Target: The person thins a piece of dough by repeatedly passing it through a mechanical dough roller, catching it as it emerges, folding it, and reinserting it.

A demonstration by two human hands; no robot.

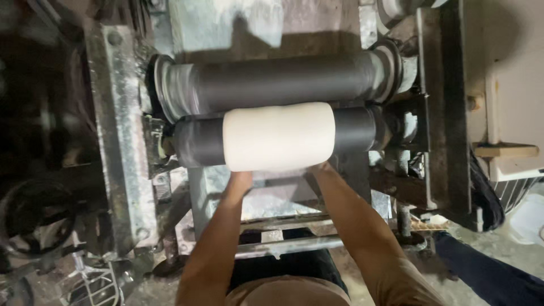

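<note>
Two dark rollers (277, 82) mounted side by side in a grey metal machine frame (116, 141). White sheet of soft material (277, 136) wrapped over the middle of the nearer roller (354, 129), covering its top and front. Left hand (238, 180) and right hand (321, 168) reaching up beneath the sheet's lower edge, touching it; fingers hidden behind the sheet, so grip and degree of opening cannot be told. Forearms bare.
</note>
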